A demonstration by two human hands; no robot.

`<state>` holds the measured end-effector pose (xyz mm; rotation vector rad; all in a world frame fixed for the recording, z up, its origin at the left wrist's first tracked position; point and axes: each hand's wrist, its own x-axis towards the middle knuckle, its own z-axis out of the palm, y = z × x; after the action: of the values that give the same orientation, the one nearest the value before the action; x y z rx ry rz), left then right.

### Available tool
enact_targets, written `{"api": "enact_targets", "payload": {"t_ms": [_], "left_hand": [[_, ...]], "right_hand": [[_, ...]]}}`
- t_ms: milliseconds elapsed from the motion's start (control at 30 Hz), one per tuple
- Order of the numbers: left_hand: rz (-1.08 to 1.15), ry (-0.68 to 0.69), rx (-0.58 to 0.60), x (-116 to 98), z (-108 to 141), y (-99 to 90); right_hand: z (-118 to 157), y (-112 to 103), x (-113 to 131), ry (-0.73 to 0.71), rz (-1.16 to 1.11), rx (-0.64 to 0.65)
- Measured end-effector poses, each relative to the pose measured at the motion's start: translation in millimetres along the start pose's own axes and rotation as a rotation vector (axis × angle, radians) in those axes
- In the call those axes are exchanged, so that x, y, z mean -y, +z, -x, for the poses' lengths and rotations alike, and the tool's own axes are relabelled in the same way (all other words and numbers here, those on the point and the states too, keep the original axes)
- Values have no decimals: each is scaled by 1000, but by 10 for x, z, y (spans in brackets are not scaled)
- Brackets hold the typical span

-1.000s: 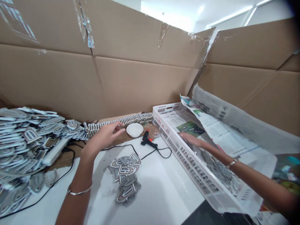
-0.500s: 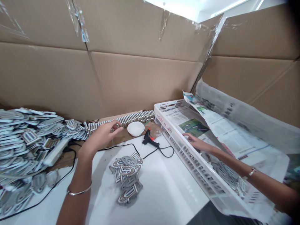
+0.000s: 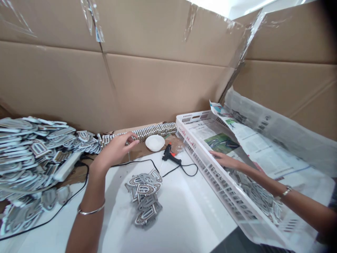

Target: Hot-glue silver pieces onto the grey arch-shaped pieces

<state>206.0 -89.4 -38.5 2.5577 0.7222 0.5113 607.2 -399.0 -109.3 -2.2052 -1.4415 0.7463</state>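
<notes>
My left hand [image 3: 116,149] hovers over the back of the white table, its fingers loosely bent and apart with nothing between them. Close by are a white bowl [image 3: 155,143] and a black glue gun [image 3: 171,156] with orange parts. In front of the glue gun lies a loose pile of arch-shaped patterned pieces [image 3: 146,196]. My right hand [image 3: 223,160] reaches into a white plastic basket [image 3: 210,181], fingers extended, partly hidden by the near rim. More grey-and-white arch pieces [image 3: 259,195] lie in the basket beneath my right forearm.
Stacked arch pieces [image 3: 28,151] fill the left side beside a white power strip [image 3: 67,167]. A row of pieces on edge [image 3: 152,130] lines the cardboard wall [image 3: 163,84]. Black cords [image 3: 65,203] cross the table [image 3: 189,214]. Newspaper [image 3: 273,151] lines the basket.
The view has shifted slightly, so most things appear a little further right. Both hands keep nearly the same positions and poses.
</notes>
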Motion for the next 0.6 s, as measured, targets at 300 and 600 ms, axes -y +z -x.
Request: {"api": "enact_targets", "payload": {"t_ms": [300,600], "left_hand": [[16,19,-21,-26,26,-28],[17,-17,-26,29,38,-53]], "right_hand": [[-56,139,-251,19,48,-191],[-65,9,-344,164,-227,-293]]}}
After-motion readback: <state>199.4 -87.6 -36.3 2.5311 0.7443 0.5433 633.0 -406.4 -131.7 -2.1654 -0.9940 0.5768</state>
